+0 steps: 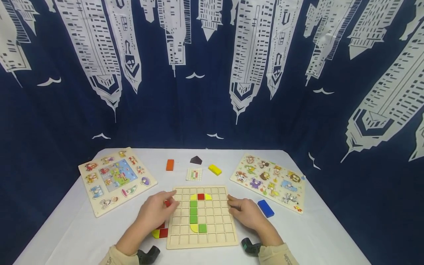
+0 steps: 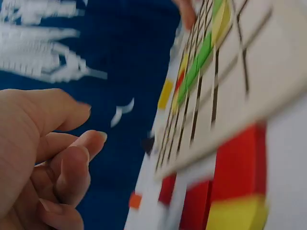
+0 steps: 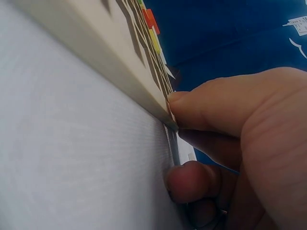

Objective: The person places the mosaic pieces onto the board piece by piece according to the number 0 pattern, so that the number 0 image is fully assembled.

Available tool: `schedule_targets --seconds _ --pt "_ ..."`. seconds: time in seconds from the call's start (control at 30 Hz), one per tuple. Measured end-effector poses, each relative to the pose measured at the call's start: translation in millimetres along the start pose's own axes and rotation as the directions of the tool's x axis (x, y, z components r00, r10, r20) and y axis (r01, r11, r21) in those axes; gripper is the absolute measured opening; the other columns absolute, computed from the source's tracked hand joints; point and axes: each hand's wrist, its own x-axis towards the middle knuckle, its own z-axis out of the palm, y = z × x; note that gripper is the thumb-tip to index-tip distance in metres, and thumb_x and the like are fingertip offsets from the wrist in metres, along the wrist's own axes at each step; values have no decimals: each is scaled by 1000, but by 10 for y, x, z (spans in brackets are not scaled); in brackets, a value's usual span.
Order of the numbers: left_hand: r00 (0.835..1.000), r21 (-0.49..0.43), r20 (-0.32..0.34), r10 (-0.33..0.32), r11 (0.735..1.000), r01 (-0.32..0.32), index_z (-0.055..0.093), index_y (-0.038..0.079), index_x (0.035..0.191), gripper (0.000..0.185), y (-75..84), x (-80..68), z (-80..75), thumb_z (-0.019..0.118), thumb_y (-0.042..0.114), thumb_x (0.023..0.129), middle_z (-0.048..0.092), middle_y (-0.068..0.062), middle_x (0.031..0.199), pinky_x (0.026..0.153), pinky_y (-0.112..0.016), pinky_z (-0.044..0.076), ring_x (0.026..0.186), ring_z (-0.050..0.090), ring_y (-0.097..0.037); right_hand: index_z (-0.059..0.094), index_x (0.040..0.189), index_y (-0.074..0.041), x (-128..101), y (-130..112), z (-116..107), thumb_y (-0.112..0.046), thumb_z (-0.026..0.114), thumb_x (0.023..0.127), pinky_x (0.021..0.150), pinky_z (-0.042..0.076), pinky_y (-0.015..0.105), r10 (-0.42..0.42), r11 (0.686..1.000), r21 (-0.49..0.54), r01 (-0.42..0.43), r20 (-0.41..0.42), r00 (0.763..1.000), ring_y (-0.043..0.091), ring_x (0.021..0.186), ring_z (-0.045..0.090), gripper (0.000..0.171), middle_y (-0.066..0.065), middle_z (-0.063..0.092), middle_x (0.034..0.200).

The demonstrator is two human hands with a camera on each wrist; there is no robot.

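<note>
From the head view, the grid board [image 1: 202, 217] lies by the table's [image 1: 314, 235] near edge. The left hand [image 1: 155, 212] pinches a red block [image 1: 167, 202] at the board's left edge.

Left wrist view: fingers [image 2: 72, 163] curled.

Right wrist view: the right hand [image 3: 240, 143] presses the board's right edge, steadying it.

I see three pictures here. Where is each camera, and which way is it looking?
Head: worn on the person's head, looking forward and down at the white table, the grid board, both hands and sleeves.
Left wrist: beside the left hand, low by the board's edge; curled fingers show, and red and yellow pieces.
Right wrist: low on the table, facing the board's side; the right hand touches its edge.
Shared: all three show the board and its coloured pieces.
</note>
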Motion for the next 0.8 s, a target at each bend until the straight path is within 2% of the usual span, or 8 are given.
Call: schedule_targets --seconds 0.07,0.13,0.27,0.37,0.43,0.8 --pt "998 18 -26 -54 998 55 71 13 131 41 -125 50 -91 76 22 91 72 5 97 51 -25 39 55 47 -9 72 129 -10 5 2 3 -19 69 97 113 40 57 13 1000 -1 -13 0 1000 36 139 52 33 -1 58 148" --pt "996 45 -21 -84 995 85 71 14 129 39 -245 84 -149 75 19 91 73 0 109 56 -27 42 62 51 -10 72 129 -10 8 8 6 -20 69 97 113 40 56 14 1000 -4 -14 -2 1000 36 139 52 33 -1 58 148" --pt "994 69 38 -99 993 96 74 16 121 34 -426 109 -188 77 15 88 71 -7 126 78 -41 55 91 66 -21 71 129 -10 8 6 6 -20 68 98 112 40 56 -2 1000 -3 2 0 1000 36 139 53 33 1 58 148" --pt "992 63 80 -93 994 88 76 16 118 33 -502 115 -156 80 13 85 71 -8 128 95 -52 53 116 67 -30 71 129 -9 3 8 4 -20 68 98 112 40 56 -4 1000 3 4 -1 1000 36 139 52 33 1 58 148" --pt "991 44 103 -88 995 84 76 16 118 35 -531 113 -126 82 12 84 71 -7 127 100 -54 51 125 64 -33 71 130 -9 0 6 5 -20 68 98 113 39 56 2 1000 11 -2 0 1000 36 139 52 33 1 58 148" --pt "989 34 114 -92 995 89 78 19 112 31 -571 122 -24 84 12 83 72 -4 124 99 -52 52 123 65 -31 71 129 -8 3 -2 4 -20 68 98 114 38 57 8 1000 22 -8 -5 1000 37 140 51 33 1 58 149"
